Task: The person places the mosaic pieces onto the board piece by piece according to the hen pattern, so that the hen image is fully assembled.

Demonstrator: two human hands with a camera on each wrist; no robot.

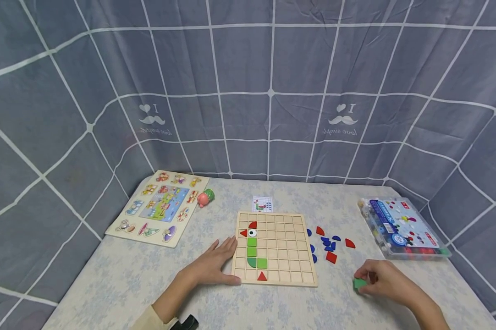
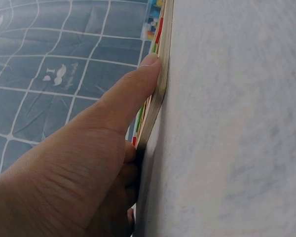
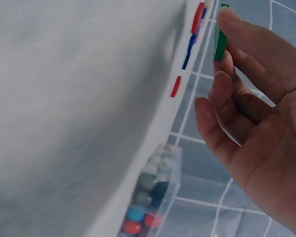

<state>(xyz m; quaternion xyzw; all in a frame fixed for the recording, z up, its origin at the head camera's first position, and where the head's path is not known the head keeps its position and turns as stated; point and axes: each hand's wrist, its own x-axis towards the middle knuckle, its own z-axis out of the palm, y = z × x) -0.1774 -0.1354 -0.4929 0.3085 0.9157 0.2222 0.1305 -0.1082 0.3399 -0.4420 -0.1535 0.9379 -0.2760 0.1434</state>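
Head view: a person's left hand (image 1: 216,265) lies with fingers extended against the left edge of a gridded wooden board (image 1: 285,256), while the right hand (image 1: 385,280) pinches a small green piece (image 1: 358,283) between thumb and fingers, near the desk's (image 1: 281,307) right side and well apart from the board. Held near its edge, the green piece could twist or slip if the pinch loosens — perhaps dropping short of the grid. A hard push from the left could slide the board into the blue pieces (image 1: 315,259) just beside its right edge — or jolt the red triangle (image 1: 262,276) in its bottom row.
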